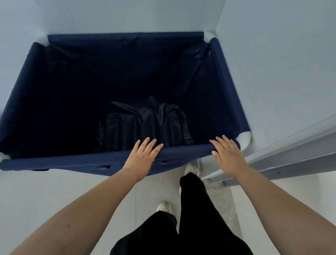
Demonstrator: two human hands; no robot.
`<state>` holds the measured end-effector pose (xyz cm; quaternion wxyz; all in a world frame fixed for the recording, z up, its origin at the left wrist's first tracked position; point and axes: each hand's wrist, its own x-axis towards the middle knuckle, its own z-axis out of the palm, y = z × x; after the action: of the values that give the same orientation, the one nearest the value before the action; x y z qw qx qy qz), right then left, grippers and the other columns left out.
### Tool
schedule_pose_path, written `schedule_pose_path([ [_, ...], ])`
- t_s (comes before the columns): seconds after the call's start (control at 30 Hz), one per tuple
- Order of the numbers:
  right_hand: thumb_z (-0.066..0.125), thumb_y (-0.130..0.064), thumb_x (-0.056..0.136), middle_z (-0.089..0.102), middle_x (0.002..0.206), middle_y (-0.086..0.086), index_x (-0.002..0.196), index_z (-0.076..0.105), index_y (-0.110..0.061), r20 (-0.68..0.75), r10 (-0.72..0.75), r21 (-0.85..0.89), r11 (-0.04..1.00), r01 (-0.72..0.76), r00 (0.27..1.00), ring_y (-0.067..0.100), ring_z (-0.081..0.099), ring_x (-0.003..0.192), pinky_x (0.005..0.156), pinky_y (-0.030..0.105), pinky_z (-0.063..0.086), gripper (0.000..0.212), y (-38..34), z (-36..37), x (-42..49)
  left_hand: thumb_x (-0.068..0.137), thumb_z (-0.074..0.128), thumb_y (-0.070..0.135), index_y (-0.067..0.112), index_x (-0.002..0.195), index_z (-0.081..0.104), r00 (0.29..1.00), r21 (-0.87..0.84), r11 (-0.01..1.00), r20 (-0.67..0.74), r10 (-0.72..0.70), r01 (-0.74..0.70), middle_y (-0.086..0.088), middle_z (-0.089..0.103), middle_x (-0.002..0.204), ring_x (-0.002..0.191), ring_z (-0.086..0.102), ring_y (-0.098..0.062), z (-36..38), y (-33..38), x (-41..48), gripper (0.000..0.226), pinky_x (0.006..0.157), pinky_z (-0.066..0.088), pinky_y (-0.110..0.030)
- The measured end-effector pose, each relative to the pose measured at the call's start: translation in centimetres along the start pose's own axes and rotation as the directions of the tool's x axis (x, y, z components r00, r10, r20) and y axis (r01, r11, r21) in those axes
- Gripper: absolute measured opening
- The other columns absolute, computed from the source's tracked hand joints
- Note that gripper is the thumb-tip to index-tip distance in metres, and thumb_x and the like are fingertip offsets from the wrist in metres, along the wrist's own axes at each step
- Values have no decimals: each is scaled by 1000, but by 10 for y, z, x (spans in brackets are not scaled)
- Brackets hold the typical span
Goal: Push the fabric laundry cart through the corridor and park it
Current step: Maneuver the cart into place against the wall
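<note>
On the near rail of the navy fabric laundry cart (115, 81), your left hand (142, 157) and right hand (228, 154) rest flat, fingers spread, gripping nothing.

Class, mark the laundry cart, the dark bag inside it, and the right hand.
laundry cart (67, 163), head view, near rim bar
dark bag (144, 124), head view, crumpled middle
right hand (228, 154), head view, back of hand
</note>
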<state>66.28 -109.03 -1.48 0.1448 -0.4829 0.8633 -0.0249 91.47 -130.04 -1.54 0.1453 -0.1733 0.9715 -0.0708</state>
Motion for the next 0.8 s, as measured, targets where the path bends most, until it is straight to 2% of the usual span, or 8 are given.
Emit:
schedule_pose_path([
  [0.47, 31, -29, 100, 29, 152, 3, 143, 28, -21, 15, 10, -25, 1000, -9, 1000, 21, 11, 144, 118, 38, 6, 44, -4, -5, -1, 85, 55, 11, 21, 144, -15, 1000, -57, 998, 6, 16, -15, -9, -1, 158, 142, -8, -32, -5, -3, 0, 92, 115, 3, -50],
  [0.8, 31, -28, 100, 31, 151, 2, 143, 30, -21, -38, -9, -29, 1000, 8, 999, 21, 13, 144, 118, 37, 7, 43, -4, -4, -3, 85, 56, 11, 21, 144, -14, 999, -60, 998, -33, 8, -10, -8, 0, 157, 142, -7, -32, 0, -2, 0, 92, 115, 3, -50],
])
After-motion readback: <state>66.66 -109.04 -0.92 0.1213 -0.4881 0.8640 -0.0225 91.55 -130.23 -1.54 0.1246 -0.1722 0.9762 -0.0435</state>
